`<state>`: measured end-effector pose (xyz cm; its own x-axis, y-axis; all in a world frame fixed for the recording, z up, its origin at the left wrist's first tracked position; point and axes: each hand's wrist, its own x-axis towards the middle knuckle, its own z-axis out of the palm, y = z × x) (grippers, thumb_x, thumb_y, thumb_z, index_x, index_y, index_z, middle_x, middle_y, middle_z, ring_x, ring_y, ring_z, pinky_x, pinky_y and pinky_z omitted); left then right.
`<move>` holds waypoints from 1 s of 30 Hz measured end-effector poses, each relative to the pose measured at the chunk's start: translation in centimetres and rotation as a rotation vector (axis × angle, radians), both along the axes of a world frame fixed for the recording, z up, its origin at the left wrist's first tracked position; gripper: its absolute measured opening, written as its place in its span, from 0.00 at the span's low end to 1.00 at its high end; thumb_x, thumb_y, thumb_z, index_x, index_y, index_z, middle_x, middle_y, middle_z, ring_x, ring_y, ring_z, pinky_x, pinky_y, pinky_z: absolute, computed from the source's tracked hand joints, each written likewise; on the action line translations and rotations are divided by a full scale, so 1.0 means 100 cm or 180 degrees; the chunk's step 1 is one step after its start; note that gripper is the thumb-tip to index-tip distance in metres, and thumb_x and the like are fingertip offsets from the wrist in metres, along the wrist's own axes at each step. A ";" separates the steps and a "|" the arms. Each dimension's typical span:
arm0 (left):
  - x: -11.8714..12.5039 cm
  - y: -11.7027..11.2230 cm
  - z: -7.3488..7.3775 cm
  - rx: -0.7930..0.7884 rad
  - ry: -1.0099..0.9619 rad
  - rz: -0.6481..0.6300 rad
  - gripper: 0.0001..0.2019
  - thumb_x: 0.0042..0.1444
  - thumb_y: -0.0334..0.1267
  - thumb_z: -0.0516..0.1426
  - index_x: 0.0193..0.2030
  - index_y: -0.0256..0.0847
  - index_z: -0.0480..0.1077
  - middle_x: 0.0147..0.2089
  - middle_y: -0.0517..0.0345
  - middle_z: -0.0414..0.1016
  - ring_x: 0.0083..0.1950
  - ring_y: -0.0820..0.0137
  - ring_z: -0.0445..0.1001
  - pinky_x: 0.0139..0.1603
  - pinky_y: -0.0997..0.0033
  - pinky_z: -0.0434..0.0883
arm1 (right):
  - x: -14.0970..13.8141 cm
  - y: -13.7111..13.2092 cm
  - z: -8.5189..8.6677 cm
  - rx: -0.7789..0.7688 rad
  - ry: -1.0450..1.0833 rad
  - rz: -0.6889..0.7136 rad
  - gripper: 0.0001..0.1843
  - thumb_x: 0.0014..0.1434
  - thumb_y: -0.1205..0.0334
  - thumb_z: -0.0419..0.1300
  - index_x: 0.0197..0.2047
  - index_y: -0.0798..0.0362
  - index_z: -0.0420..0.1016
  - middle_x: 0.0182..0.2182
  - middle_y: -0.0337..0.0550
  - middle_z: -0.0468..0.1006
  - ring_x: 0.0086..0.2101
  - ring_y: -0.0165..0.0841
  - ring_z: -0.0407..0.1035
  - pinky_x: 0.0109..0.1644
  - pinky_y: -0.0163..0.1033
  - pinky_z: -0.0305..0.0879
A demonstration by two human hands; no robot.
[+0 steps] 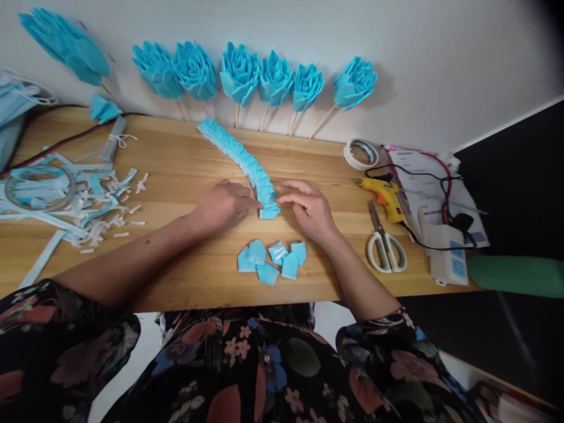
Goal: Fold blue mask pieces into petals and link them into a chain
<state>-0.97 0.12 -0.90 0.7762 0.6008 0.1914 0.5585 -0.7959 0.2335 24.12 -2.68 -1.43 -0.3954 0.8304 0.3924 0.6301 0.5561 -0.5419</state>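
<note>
A long curved row of overlapping folded blue pieces (240, 155) lies across the wooden table (185, 176). My left hand (222, 205) rests at its near end with the fingers curled, the fingertips pressing the last piece from the left. My right hand (308, 208) lies on the other side of that end, fingers stretched out and touching the last piece. Just in front of my hands sits a small heap of loose folded blue pieces (271, 260).
Several blue fabric roses on sticks (240, 73) lean against the wall. At the left lie blue scraps and strips (88, 200). At the right are a tape roll (361, 153), a yellow glue gun (383, 191), scissors (385, 244) and a power strip (449, 258).
</note>
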 end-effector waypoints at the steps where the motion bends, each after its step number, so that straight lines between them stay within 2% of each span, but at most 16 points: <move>1: 0.000 0.000 0.000 -0.0010 -0.0007 0.0010 0.19 0.63 0.29 0.48 0.48 0.46 0.79 0.34 0.55 0.76 0.39 0.65 0.74 0.40 0.66 0.60 | -0.001 0.000 0.001 0.0043 0.0017 -0.0009 0.24 0.56 0.79 0.49 0.40 0.46 0.82 0.53 0.42 0.78 0.54 0.38 0.70 0.59 0.53 0.65; 10: -0.003 -0.001 -0.003 0.0025 -0.0009 -0.0013 0.19 0.63 0.29 0.49 0.49 0.45 0.79 0.33 0.55 0.75 0.40 0.64 0.73 0.40 0.65 0.60 | -0.011 -0.002 0.005 0.0034 -0.0651 -0.0085 0.20 0.60 0.76 0.53 0.37 0.46 0.84 0.53 0.44 0.79 0.55 0.43 0.67 0.57 0.52 0.66; 13: -0.003 -0.001 -0.002 0.0029 0.0037 0.0023 0.19 0.64 0.30 0.48 0.50 0.46 0.79 0.33 0.55 0.75 0.40 0.65 0.73 0.40 0.66 0.60 | -0.006 -0.002 0.002 0.0036 -0.0458 -0.0105 0.21 0.58 0.77 0.52 0.36 0.45 0.83 0.53 0.41 0.79 0.54 0.41 0.68 0.57 0.52 0.66; 17: -0.004 -0.001 0.000 -0.0044 -0.0064 0.0016 0.19 0.63 0.30 0.49 0.49 0.46 0.79 0.33 0.55 0.76 0.39 0.66 0.73 0.39 0.67 0.61 | 0.006 0.002 -0.002 0.0012 0.0355 -0.0251 0.22 0.53 0.79 0.49 0.36 0.48 0.81 0.47 0.42 0.81 0.49 0.37 0.73 0.56 0.49 0.67; 21: -0.004 0.000 -0.002 -0.0341 -0.0748 -0.0050 0.16 0.63 0.32 0.50 0.45 0.43 0.80 0.33 0.55 0.78 0.36 0.69 0.74 0.38 0.69 0.63 | 0.010 0.008 -0.002 -0.0149 0.0770 -0.0553 0.19 0.53 0.75 0.48 0.33 0.49 0.78 0.42 0.43 0.82 0.45 0.37 0.75 0.54 0.47 0.68; 26: 0.001 0.001 -0.007 -0.1146 -0.1679 0.0404 0.09 0.60 0.36 0.56 0.41 0.36 0.75 0.25 0.62 0.71 0.24 0.76 0.65 0.27 0.76 0.61 | 0.009 0.010 -0.002 -0.0260 0.0815 -0.0709 0.16 0.55 0.71 0.50 0.35 0.50 0.78 0.40 0.42 0.83 0.44 0.36 0.75 0.52 0.44 0.68; 28: 0.001 -0.002 0.000 -0.1109 -0.1836 0.0551 0.08 0.60 0.39 0.57 0.36 0.36 0.73 0.23 0.63 0.69 0.23 0.76 0.64 0.26 0.76 0.61 | 0.008 0.009 -0.002 -0.0276 0.0776 -0.0770 0.16 0.57 0.69 0.50 0.38 0.50 0.79 0.39 0.42 0.83 0.42 0.36 0.75 0.50 0.43 0.68; 30: -0.004 -0.009 0.017 -0.0788 -0.1961 0.0651 0.11 0.63 0.42 0.56 0.34 0.36 0.72 0.25 0.59 0.71 0.26 0.75 0.67 0.28 0.74 0.64 | 0.008 0.009 -0.002 -0.0258 0.0761 -0.0814 0.16 0.58 0.68 0.51 0.40 0.50 0.80 0.38 0.42 0.83 0.39 0.35 0.75 0.47 0.41 0.68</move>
<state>-1.39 -0.75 0.84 0.4366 0.8061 0.3994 0.3988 -0.5714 0.7172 24.93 -1.74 -1.62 -0.0757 0.9228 0.3777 0.5935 0.3461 -0.7266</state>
